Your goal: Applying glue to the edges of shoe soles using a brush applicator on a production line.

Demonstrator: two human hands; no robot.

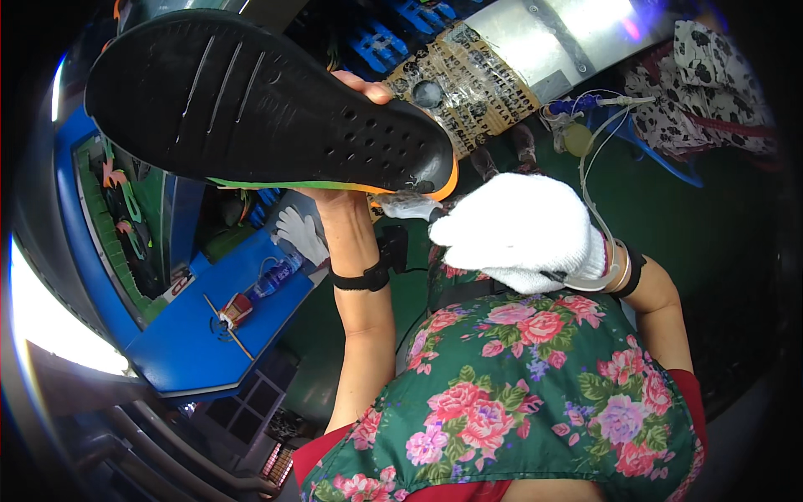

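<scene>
Blue workbench sat at lower left, a spare white glove lying on it. Above, the bare left hand was clamped round a black shoe sole with a green-orange rim, held high; its long axis ran left to right, tilting down rightward. The gloved right hand (fingers curled together) worked a tool at the sole's right end, seemingly mid-trim; how much remained, I could not tell
</scene>
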